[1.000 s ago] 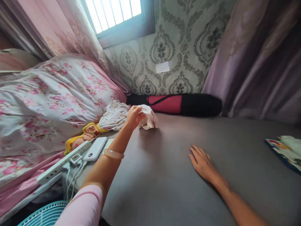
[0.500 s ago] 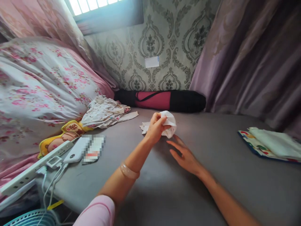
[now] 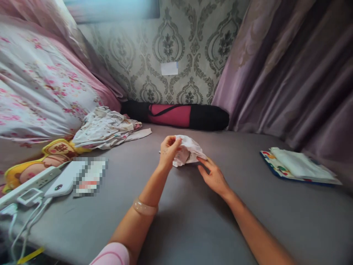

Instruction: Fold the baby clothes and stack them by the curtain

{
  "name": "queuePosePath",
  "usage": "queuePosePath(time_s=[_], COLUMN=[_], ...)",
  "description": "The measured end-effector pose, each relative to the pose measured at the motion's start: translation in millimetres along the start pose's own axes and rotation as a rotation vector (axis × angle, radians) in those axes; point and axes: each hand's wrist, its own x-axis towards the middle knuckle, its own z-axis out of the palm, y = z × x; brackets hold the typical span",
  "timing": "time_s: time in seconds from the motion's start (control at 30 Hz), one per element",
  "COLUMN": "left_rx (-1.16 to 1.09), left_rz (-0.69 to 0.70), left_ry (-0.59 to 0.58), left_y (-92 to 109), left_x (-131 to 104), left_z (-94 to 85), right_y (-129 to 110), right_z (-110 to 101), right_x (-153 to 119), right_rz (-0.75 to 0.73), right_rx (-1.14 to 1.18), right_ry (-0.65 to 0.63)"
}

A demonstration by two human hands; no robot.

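Note:
A small white piece of fabric clothing with a faint print is held just above the grey bed surface. Its exact kind is hard to make out, as it is bunched and folded over. My left hand pinches its upper left part between thumb and fingers, a bangle on that forearm. At the lower right edge of the fabric, my right hand grips with its fingertips, the thumb lying below.
A heap of printed clothes lies back left, near a yellow cushion. A power strip and a white power bank with cables are at left. A black and red long bag lines the wall. Folded cloth lies right.
My right hand has come up to the fabric and now takes its right edge. The fabric is spread wider between both hands. The view has shifted slightly right and down.

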Motion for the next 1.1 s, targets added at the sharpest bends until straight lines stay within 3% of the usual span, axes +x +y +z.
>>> queuePosePath(time_s=[0.13, 0.2, 0.27, 0.37, 0.6, 0.73, 0.83, 0.97, 1.1], left_rx=[0.341, 0.47, 0.458, 0.32, 0.213, 0.194, 0.177, 0.234, 0.238], left_rz=[0.101, 0.173, 0.194, 0.104, -0.096, -0.201, -0.202, -0.214, -0.284], left_ry=[0.142, 0.154, 0.053, -0.138, -0.206, -0.301, -0.44, -0.638, -0.615], left_y=[-4.9, -4.4, -2.8, -2.7, -10.9, -0.6, 12.2, 19.3, 12.3], left_x=[9.7, 9.8, 8.1, 4.8, -1.2, -6.1, -9.1, -10.0, -10.4], left_z=[-15.2, -15.9, -13.6, -9.1, -2.8, -3.2, -7.5, -11.8, -7.3], right_y=[-7.3, -14.2, -22.7, -35.5, -50.2, -58.6, -61.7, -50.5, -25.9], right_z=[-21.2, -32.1, -42.4, -56.3, -83.2, -103.4, -119.7, -134.1, -138.2], right_x=[8.8, 11.9, 13.6, 14.3, 11.6, 8.8, 7.8, 7.4, 3.2], right_rz=[-0.012, -0.021, -0.009, 0.079, 0.363, 0.411, 0.451, 0.515, 0.519], right_rx=[-0.04, -0.024, 0.003, 0.032, 0.33, 0.34, 0.341, 0.362, 0.282], right_ry=[0.15, 0.206, 0.244, 0.253, 0.208, 0.171, 0.147, -0.062, -0.468])
